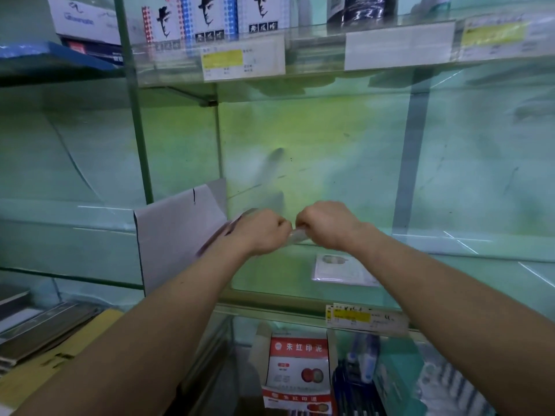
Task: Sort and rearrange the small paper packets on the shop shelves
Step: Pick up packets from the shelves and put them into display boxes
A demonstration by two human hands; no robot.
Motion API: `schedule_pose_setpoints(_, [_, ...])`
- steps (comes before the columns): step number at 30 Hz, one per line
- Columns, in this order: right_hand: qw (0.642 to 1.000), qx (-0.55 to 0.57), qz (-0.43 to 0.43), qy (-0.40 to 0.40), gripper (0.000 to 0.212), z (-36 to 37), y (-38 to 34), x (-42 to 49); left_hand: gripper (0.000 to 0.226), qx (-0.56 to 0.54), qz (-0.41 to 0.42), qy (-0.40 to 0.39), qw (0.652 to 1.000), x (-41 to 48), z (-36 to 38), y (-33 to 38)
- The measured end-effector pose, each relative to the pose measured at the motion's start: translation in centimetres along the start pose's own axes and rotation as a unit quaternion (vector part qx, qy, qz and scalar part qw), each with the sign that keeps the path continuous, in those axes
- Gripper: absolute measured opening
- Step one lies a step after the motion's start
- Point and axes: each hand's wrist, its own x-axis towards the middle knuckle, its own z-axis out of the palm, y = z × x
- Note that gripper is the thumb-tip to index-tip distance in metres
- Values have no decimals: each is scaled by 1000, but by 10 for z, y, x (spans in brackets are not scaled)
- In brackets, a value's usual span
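Left grip (264,232) and right grip (326,225) curled tight, pinching one blurred clear packet (295,236) between; fingertips hidden. Second packet (339,270) partly behind right forearm, on glass shelf (465,274).

middle glass shelf (480,274), centre of frame | one clear-wrapped packet (339,270) is laid flat on it, right of centre | a grey cardboard sheet (177,232) is propped at its left end | upper glass shelf (315,46), top of frame | white printed boxes (207,19) and a dark container (360,10) are stood on it
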Motion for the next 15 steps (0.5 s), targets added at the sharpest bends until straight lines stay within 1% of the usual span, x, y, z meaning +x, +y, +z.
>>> schedule_pose_setpoints(2, [999, 9, 20, 46, 25, -12, 15, -5, 44, -94, -13, -44, 994, -2, -4, 2])
schedule_pose_setpoints(3, [997, 12, 27, 64, 27, -19, 20, -8, 48, -117, -9, -60, 991, -3, -4, 4])
schedule_pose_setpoints(4, [996, 16, 32, 83, 28, -25, 23, -12, 46, -126, -6, -62, 990, -6, -4, 8])
schedule_pose_setpoints(6, [993, 25, 37, 109, 28, -36, 24, -17, 39, -146, 4, -35, 989, -9, -1, 17])
schedule_pose_setpoints(8, [991, 27, 41, 121, 29, -43, 24, -22, 39, -197, 11, -24, 980, -11, 0, 25])
schedule_pose_setpoints(10, [990, 29, 52, 125, 29, -47, 27, -28, 35, -272, 5, -44, 961, -15, -7, 35])
schedule_pose_setpoints(12, [990, 22, 57, 123, 28, -49, 29, -33, 31, -323, -8, -69, 944, -18, -16, 43])
schedule_pose_setpoints(14, [991, 14, 53, 119, 27, -51, 26, -36, 26, -332, -9, -90, 939, -20, -22, 50])
schedule_pose_setpoints(15, [992, 15, 49, 115, 27, -52, 23, -36, 22, -318, -7, -94, 943, -20, -23, 53])
